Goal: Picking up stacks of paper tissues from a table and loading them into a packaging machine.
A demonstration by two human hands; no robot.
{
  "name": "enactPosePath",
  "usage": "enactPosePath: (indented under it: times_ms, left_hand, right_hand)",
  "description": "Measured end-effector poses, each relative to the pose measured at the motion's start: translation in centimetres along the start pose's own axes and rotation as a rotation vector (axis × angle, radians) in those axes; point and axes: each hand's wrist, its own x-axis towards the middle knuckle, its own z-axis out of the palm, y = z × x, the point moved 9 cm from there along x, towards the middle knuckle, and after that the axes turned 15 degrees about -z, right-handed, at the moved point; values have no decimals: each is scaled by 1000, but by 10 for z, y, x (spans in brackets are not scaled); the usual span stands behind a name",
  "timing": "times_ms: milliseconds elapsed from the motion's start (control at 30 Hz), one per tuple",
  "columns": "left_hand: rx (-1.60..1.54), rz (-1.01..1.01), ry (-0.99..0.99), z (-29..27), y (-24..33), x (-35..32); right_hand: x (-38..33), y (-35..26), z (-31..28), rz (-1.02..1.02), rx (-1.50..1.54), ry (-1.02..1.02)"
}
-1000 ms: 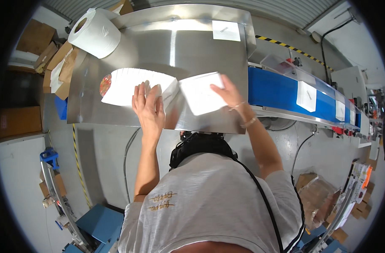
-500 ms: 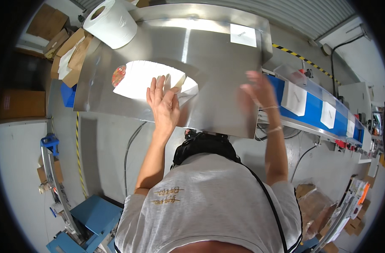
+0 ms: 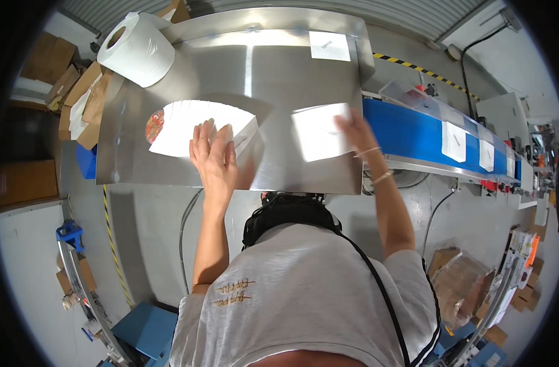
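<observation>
My left hand (image 3: 215,153) lies with stretched fingers on the near side of a row of white packets (image 3: 188,119). These stand packed together in a slight curve on the steel table (image 3: 273,171), and a round red-patterned face (image 3: 154,126) shows at their left end. Over the table's right part, my right hand (image 3: 356,131) grips a single flat white packet (image 3: 319,131) by its right edge. That hand is smeared by motion, and its thumb is hard to make out.
A large white paper roll (image 3: 142,55) stands at the table's far left corner. Another white packet (image 3: 329,46) lies near the back edge. On the right, a blue conveyor belt (image 3: 402,128) carries several white packets (image 3: 454,142). Open cardboard boxes (image 3: 87,104) are at the left.
My right hand has taken the nearest packet from the belt and brought it left over the table. At the row's right end, the slanted packet now sits flush. The whole view has shifted slightly.
</observation>
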Motion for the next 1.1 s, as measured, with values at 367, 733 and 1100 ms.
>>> enactPosePath:
  times_ms: [367,733,1100]
  left_hand:
    - [-110,23,51,-2,1,3]
    - [-78,118,-64,-2,12,7]
    - [-94,2,27,-7,-20,24]
  right_hand:
    - [-5,-49,-147,-336,-1060,348]
    - [44,-93,172,-591,-156,-611]
    - [2,34,-72,52,-184,285]
